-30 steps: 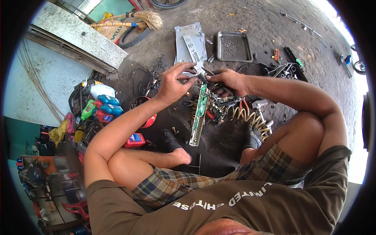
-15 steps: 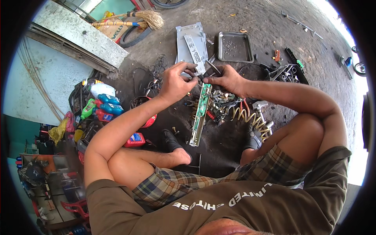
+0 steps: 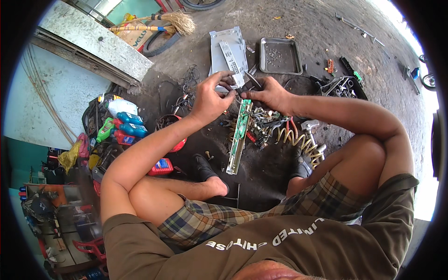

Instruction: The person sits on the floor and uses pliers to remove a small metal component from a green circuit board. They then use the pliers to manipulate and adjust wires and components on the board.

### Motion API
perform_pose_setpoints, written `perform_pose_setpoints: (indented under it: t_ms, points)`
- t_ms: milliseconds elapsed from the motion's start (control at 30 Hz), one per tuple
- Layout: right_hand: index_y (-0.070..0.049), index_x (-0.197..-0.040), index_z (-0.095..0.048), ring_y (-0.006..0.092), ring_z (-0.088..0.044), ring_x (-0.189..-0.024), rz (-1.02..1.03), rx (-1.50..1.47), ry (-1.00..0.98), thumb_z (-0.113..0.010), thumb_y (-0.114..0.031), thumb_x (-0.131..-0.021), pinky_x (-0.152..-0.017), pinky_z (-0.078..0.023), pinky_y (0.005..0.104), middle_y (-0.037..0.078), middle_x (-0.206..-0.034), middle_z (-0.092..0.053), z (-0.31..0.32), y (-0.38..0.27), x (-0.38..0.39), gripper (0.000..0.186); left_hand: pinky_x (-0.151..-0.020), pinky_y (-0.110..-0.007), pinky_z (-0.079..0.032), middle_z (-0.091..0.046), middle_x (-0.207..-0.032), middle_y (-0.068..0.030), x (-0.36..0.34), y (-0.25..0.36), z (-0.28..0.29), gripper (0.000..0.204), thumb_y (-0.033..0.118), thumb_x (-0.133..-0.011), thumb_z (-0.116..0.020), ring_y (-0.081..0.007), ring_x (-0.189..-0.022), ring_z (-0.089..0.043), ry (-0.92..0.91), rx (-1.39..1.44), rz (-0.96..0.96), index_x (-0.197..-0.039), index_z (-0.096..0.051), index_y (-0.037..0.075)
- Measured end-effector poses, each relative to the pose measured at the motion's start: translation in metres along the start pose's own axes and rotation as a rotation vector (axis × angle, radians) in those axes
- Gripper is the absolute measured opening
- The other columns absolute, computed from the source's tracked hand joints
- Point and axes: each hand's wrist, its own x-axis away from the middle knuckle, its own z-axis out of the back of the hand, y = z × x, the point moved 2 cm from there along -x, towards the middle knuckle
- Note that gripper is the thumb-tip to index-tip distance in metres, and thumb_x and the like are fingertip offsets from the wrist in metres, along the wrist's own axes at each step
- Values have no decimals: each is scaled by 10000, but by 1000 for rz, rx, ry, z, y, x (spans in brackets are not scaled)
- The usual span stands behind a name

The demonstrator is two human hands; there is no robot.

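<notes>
Both hands meet over the far end of a green circuit board (image 3: 242, 123) set in a long, narrow metal housing, which lies on the floor before me. My left hand (image 3: 213, 97) is closed, thumb and fingers pinched close to the board's end; what they grip is too small to make out. In my closed right hand (image 3: 271, 96) is a dark, slim tool (image 3: 253, 81), pointing up and away; its kind is unclear. Just beyond the fingers, a pale perforated metal strip (image 3: 229, 58) rests on a flat grey metal panel (image 3: 219, 41).
A metal tray (image 3: 281, 71) with small screws stands beyond my right hand. Loose tools and parts (image 3: 266, 122), a coiled hose (image 3: 298, 141) and a box of wrenches (image 3: 344, 87) lie to the right. Bottles (image 3: 130, 123) and a red container (image 3: 162, 166) stand left.
The fingers of my left hand have shifted slightly up and away at the board's end. The tool in my right hand has tilted a little; the board stays nearly in place.
</notes>
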Motion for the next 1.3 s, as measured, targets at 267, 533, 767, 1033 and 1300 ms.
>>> perform_pose_setpoints:
  t_ms: [267, 533, 767, 1033, 1300]
  points:
    - [7, -1073, -759, 72, -556, -680, 59, -27, 5, -858, -351, -898, -597, -442, 284, -18, -788, -656, -3, 2, 1, 410, -667, -250, -626, -709, -1054, -83, 2, 0, 4, 386, -76, -825, -761, -113, -921, -716, -14, -98, -97, -1204, -717, -20]
    - [32, -1100, -742, 106, -616, -739, 7, -10, -42, -876, -320, -869, -658, -513, 318, 36, -878, -706, -7, -3, 6, 441, -637, -309, -622, -720, -928, -104, 4, 1, 4, 338, -46, -791, -775, -169, -798, -728, -20, -61, -111, -1124, -728, -14]
    - [17, -1108, -752, 109, -619, -767, -17, -24, -37, -877, -329, -870, -683, -515, 320, 42, -882, -716, -1, 1, 1, 439, -661, -251, -614, -713, -1004, -60, 2, 0, 0, 511, -87, -825, -764, -101, -884, -714, -6, -32, -22, -1315, -675, 27]
    - [28, -1073, -764, 123, -639, -820, 40, 70, 0, -877, -327, -870, -738, -538, 338, 54, -912, -736, -1, -5, 2, 425, -642, -284, -610, -723, -954, -92, 1, -3, 5, 347, -64, -803, -773, -134, -839, -724, -21, -62, -97, -1142, -724, -8]
    - [35, -1100, -761, 127, -635, -809, 38, 50, -3, -890, -341, -855, -725, -539, 342, 66, -916, -733, -1, -1, -2, 467, -635, -286, -606, -733, -978, -95, 1, 2, 3, 404, -66, -807, -764, -143, -842, -738, 4, -16, -48, -1200, -708, 7]
